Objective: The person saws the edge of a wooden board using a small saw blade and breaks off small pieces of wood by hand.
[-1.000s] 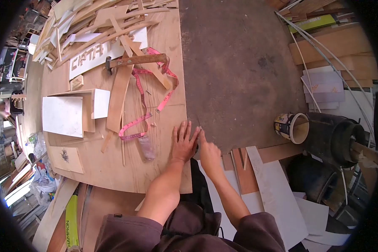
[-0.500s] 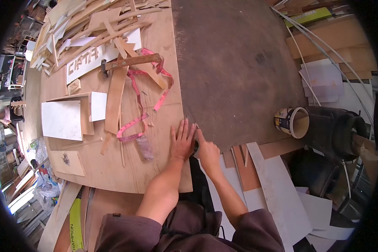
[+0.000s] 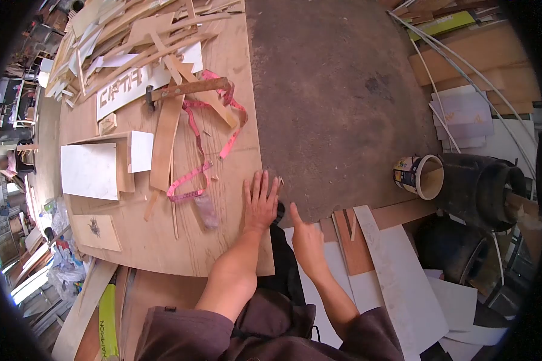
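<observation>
My left hand (image 3: 261, 204) lies flat on the plywood sheet (image 3: 235, 253), fingers spread and pointing away from me, close to the sheet's right edge. Off that edge, my right hand (image 3: 309, 243) hovers with its index finger stretched out and the other fingers curled; I see nothing in it. A small pale piece (image 3: 281, 180) shows at the edge by my left fingertips; it is too small to name. Beside my left hand, a dark rounded thing (image 3: 280, 210) is partly hidden. On the sheet lie a pink tape measure (image 3: 190, 180) and a hammer (image 3: 186, 89).
Wood offcuts (image 3: 132, 36) are heaped at the sheet's far end. A white box-like piece (image 3: 90, 171) stands at the left. Right of the brown floor (image 3: 343, 108) are a paint bucket (image 3: 427, 176) and a black drum (image 3: 476, 180). Panels (image 3: 397, 271) lie below my right hand.
My right hand has drawn back from the sheet's edge, toward me and to the right, leaving the small pale piece in view. My left hand stays flat in nearly the same place.
</observation>
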`<state>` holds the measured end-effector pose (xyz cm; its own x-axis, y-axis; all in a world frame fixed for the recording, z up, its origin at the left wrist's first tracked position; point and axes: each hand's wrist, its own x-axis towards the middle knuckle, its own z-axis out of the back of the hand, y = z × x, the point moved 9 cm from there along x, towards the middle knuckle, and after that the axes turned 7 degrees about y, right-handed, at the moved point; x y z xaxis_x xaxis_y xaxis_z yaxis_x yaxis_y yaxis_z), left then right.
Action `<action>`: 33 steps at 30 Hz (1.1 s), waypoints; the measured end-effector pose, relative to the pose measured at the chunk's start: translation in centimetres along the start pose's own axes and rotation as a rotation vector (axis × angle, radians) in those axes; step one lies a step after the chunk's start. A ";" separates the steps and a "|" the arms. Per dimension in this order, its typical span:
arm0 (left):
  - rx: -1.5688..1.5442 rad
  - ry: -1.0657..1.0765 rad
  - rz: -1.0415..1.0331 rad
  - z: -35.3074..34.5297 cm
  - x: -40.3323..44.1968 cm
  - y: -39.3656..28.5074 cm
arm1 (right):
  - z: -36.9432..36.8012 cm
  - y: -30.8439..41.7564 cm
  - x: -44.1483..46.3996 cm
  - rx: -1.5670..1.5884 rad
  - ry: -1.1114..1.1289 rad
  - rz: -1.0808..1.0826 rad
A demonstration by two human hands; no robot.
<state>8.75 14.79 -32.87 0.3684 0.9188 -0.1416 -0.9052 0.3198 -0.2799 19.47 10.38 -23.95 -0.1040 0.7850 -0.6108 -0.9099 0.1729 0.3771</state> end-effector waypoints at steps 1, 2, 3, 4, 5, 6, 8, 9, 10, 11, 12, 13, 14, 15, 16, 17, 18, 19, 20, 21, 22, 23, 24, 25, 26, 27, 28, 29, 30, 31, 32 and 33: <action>0.037 0.024 0.013 -0.1 0.0 -0.1 | 0.1 0.3 0.9 0.010 -0.041 0.026; 0.040 0.015 0.007 -0.4 0.3 0.0 | 0.5 0.5 2.2 0.019 -0.093 0.055; 0.047 -0.008 -0.004 -0.8 0.2 0.2 | -0.2 0.5 4.2 0.020 -0.100 0.057; 0.052 -0.025 -0.010 -1.0 -0.1 0.3 | -1.2 0.4 6.4 0.024 -0.122 0.049; 0.054 -0.024 -0.011 -0.9 -0.2 0.4 | -1.2 0.6 7.3 0.030 -0.143 0.039; 0.080 0.002 0.001 -1.1 0.0 0.5 | -1.4 0.2 6.4 0.032 -0.146 0.035; 0.091 0.040 0.009 -1.2 -0.1 0.1 | -1.0 0.1 2.3 0.023 -0.109 0.046; 0.055 0.023 0.011 -0.6 0.0 0.0 | -0.8 0.0 1.1 0.019 -0.107 0.045; 0.019 0.010 0.016 -0.2 -0.1 0.0 | -0.8 -0.5 -0.1 0.059 -0.095 0.019; 0.016 0.009 0.021 -0.3 -0.2 -0.1 | -0.8 -1.0 -0.7 0.098 -0.085 -0.006; 0.038 0.037 0.025 -0.7 -0.4 -0.1 | -1.0 -0.9 0.2 0.099 -0.086 -0.009; 0.066 0.054 0.031 -0.8 0.1 0.1 | -0.9 -0.5 2.6 0.079 -0.129 0.019; 0.072 0.046 0.030 -0.7 0.4 0.3 | -0.8 0.1 4.6 0.061 -0.171 0.048; 0.103 0.056 0.021 -0.8 0.2 0.1 | -1.0 0.3 5.6 0.063 -0.171 0.052; 0.134 0.070 0.012 -0.8 0.0 0.2 | -1.3 0.7 6.4 0.052 -0.171 0.051; 0.135 0.070 0.009 -0.9 0.0 0.2 | -1.2 0.7 6.9 0.038 -0.176 0.046; 0.081 0.055 0.016 -1.0 0.0 0.2 | -1.4 0.2 5.3 0.036 -0.176 0.036; 0.028 0.039 0.026 -1.0 0.0 0.2 | -1.4 -0.2 2.3 0.093 -0.184 0.062; 0.025 0.031 0.028 -0.9 0.4 0.3 | -0.7 0.0 0.8 0.145 -0.196 0.100; 0.021 0.010 0.018 -0.6 0.2 0.2 | 0.4 0.6 0.3 0.142 -0.193 0.103; 0.017 -0.006 0.005 -0.5 -0.1 0.1 | 0.9 0.8 -0.2 0.139 -0.116 0.040; 0.015 -0.004 0.006 -0.6 -0.4 0.1 | 0.9 0.5 -0.2 0.135 -0.044 -0.025; 0.028 0.003 0.000 -0.9 -0.3 0.1 | 0.3 0.3 1.7 0.135 -0.048 -0.024; 0.047 0.006 -0.005 -1.0 0.0 0.3 | -0.5 0.2 4.9 0.134 -0.124 0.015; 0.053 0.005 -0.005 -1.1 -0.2 0.3 | -0.3 0.7 6.2 0.135 -0.193 0.049; 0.046 0.012 -0.002 -1.1 -0.4 0.3 | -0.8 0.5 6.0 0.143 -0.194 0.051; 0.033 0.010 0.001 -1.2 0.0 0.4 | -0.5 0.4 5.5 0.128 -0.174 0.034; 0.024 0.019 0.001 -1.1 -0.4 0.0 | -0.6 0.1 4.1 0.110 -0.138 0.006; 0.006 0.027 0.001 -0.9 -0.7 -0.2 | -0.4 0.0 2.0 0.110 -0.134 -0.003; -0.004 0.015 0.007 -0.5 0.0 0.1 | -0.3 -0.2 0.6 0.118 -0.096 -0.016; -0.001 0.015 0.012 -0.2 0.1 0.2 | -0.7 -0.2 -0.2 0.131 -0.048 -0.032; 0.016 0.027 0.016 -0.1 -0.1 0.1 | -0.9 -0.1 0.2 0.132 -0.041 -0.033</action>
<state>8.69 14.75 -32.95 0.3595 0.9172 -0.1717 -0.9142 0.3092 -0.2621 19.15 10.00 -24.70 -0.0563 0.8009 -0.5962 -0.8517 0.2731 0.4473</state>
